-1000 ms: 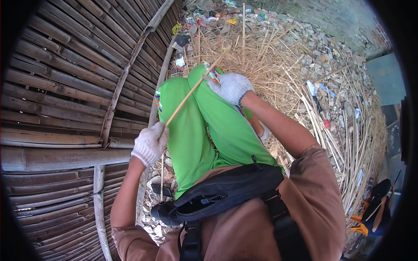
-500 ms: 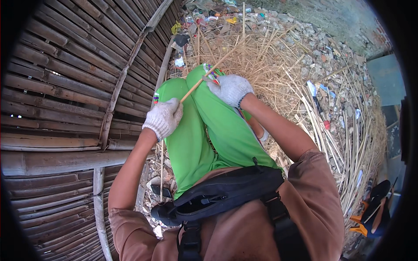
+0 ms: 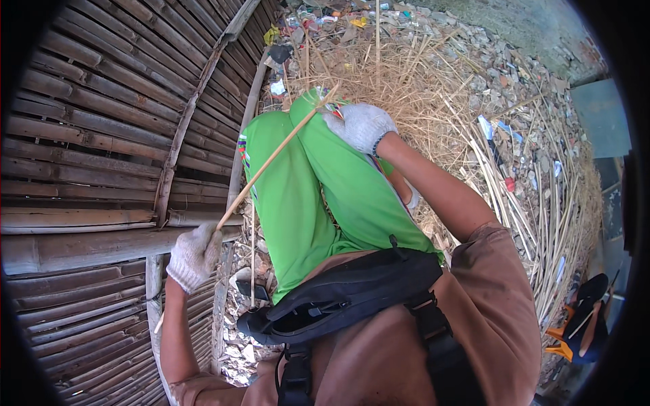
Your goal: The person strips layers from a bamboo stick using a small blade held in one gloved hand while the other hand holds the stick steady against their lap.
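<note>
A long thin bamboo stick [image 3: 261,169] runs slantwise across my green trousers [image 3: 284,223]. My left hand [image 3: 195,256], in a pale knitted glove, is closed around it beside the slatted bamboo wall. The stick's lower end sticks out past my left wrist. My right hand [image 3: 364,128], gloved likewise, rests closed on my right knee, close to the stick's far end. Its fingers curl toward the stick, and what they hold is hidden under the glove. Some frayed fibres show at the stick's far tip.
The slatted bamboo wall [image 3: 101,128] stands close on my left. Dry shavings [image 3: 413,88] lie beyond my knees over stony, littered ground. Several long pale strips [image 3: 504,210] lie to the right. A dark phone-like object [image 3: 252,289] is by my left hip; orange-and-black things [image 3: 565,338] lie far right.
My left hand has moved down and left toward my hip, drawing the stick back with it. The stick's far tip now ends near my right hand, which has stayed on the knee.
</note>
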`<action>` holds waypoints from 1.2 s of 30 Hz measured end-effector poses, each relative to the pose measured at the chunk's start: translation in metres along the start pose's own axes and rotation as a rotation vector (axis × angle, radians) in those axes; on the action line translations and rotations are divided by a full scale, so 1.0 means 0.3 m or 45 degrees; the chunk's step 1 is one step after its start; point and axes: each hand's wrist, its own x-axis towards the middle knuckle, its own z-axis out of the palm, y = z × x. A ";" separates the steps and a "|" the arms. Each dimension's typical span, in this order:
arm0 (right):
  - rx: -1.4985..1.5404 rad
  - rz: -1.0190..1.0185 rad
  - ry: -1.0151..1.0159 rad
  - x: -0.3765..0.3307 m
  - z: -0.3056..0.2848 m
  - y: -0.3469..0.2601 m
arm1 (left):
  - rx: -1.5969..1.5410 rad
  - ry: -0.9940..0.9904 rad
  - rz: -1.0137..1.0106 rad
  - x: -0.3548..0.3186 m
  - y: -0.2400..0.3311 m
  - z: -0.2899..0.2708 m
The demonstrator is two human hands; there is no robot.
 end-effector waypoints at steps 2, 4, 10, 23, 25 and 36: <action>-0.004 0.011 0.001 -0.002 0.002 0.002 | -0.052 -0.043 -0.045 -0.043 -0.012 -0.014; -0.001 0.027 -0.008 0.001 0.003 0.011 | -0.049 0.003 -0.021 -0.028 0.000 0.010; -0.046 -0.014 -0.058 0.000 -0.016 -0.031 | -0.042 0.034 0.029 0.236 0.068 0.120; -0.014 -0.025 -0.018 0.022 0.019 0.004 | 0.020 0.069 0.291 0.589 0.077 0.190; -0.001 -0.004 -0.040 0.018 0.016 0.007 | -0.008 0.018 0.252 0.525 0.073 0.153; 0.039 -0.012 -0.004 0.020 0.026 0.026 | 0.030 -0.024 0.041 0.095 0.010 -0.008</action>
